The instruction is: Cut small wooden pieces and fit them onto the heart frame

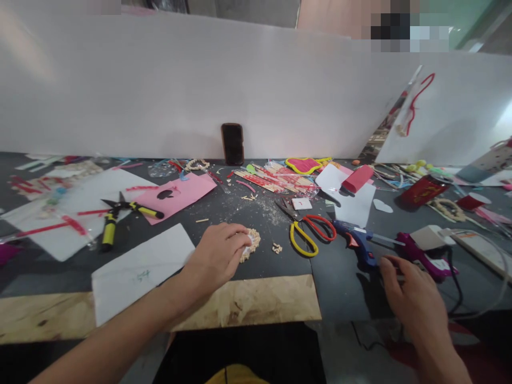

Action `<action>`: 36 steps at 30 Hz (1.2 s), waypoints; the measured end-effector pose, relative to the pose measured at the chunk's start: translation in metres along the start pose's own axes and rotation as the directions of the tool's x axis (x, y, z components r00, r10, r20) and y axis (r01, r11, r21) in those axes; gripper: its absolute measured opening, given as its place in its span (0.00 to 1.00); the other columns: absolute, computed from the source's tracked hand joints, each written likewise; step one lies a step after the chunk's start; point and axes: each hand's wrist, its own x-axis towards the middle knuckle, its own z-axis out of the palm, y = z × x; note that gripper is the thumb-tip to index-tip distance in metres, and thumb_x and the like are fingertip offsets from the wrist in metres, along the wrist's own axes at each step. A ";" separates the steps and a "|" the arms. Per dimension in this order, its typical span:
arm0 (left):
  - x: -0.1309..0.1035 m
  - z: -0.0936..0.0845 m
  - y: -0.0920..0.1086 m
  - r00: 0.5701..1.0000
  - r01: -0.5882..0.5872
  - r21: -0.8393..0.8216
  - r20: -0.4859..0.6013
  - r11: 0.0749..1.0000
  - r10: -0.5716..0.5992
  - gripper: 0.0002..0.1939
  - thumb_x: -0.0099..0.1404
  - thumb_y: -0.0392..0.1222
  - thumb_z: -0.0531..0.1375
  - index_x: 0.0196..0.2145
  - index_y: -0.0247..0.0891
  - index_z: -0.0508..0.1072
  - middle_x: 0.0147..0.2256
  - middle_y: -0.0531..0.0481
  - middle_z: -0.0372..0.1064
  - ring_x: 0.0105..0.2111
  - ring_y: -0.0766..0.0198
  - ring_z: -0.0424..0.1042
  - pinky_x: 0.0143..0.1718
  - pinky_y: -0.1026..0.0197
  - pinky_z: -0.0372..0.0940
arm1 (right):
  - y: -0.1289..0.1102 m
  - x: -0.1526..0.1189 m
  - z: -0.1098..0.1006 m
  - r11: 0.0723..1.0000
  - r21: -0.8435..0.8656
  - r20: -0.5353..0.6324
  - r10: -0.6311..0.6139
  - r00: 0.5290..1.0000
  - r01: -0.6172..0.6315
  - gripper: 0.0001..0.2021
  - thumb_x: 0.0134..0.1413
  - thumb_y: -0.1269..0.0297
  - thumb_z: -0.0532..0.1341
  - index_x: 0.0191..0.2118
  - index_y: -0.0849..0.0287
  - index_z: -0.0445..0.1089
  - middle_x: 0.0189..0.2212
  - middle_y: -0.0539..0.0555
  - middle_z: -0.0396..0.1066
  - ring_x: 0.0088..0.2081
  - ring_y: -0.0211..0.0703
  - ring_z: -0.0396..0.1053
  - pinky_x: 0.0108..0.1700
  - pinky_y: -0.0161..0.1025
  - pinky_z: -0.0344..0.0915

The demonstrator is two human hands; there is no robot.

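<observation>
My left hand (218,250) is closed on a small roundish piece (253,242) with a white middle and a rim of pale wooden bits. Its fingers cover much of that piece, which rests on the dark tabletop. A blue glue gun (362,248) with a clear glue stick lies on its side at the right. My right hand (416,293) is beside the end of its handle, thumb and fingers apart, not gripping it; whether a fingertip touches it I cannot tell. Between the hands are a few loose wooden bits (277,248) and scissors (308,232) with yellow and red handles.
Pliers (114,218) and pink paper (180,194) lie at the left, near a white sheet (140,272). A phone (232,144) leans against the white partition (180,85). At the right are a red can (424,191), a purple glue gun (426,258) and cables.
</observation>
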 end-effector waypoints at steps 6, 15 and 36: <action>-0.011 0.006 -0.003 1.000 0.005 -0.015 -0.025 1.000 -0.005 0.13 0.66 0.34 0.49 0.36 0.39 0.73 0.43 0.46 0.72 0.43 0.56 0.70 0.42 0.52 0.62 | -0.019 0.025 0.006 0.996 -0.083 0.214 0.061 0.975 -0.044 0.31 0.52 0.38 0.47 0.46 0.60 0.68 0.37 0.62 0.73 0.37 0.55 0.70 0.36 0.46 0.63; -0.035 0.013 -0.012 0.997 0.073 -0.043 -0.017 0.996 -0.073 0.13 0.67 0.36 0.49 0.37 0.42 0.73 0.45 0.48 0.70 0.46 0.56 0.69 0.46 0.52 0.61 | -0.031 0.026 0.010 0.984 -0.049 0.123 0.175 0.977 -0.171 0.26 0.54 0.48 0.48 0.49 0.65 0.62 0.35 0.65 0.72 0.35 0.57 0.71 0.33 0.46 0.63; -0.033 -0.019 -0.048 0.950 0.311 0.158 -0.028 0.937 -0.311 0.10 0.66 0.34 0.51 0.40 0.37 0.72 0.43 0.46 0.72 0.45 0.58 0.69 0.48 0.54 0.62 | -0.030 0.014 0.020 0.991 0.104 0.096 0.078 0.992 -0.088 0.28 0.43 0.38 0.50 0.39 0.57 0.68 0.29 0.63 0.71 0.27 0.59 0.69 0.28 0.52 0.65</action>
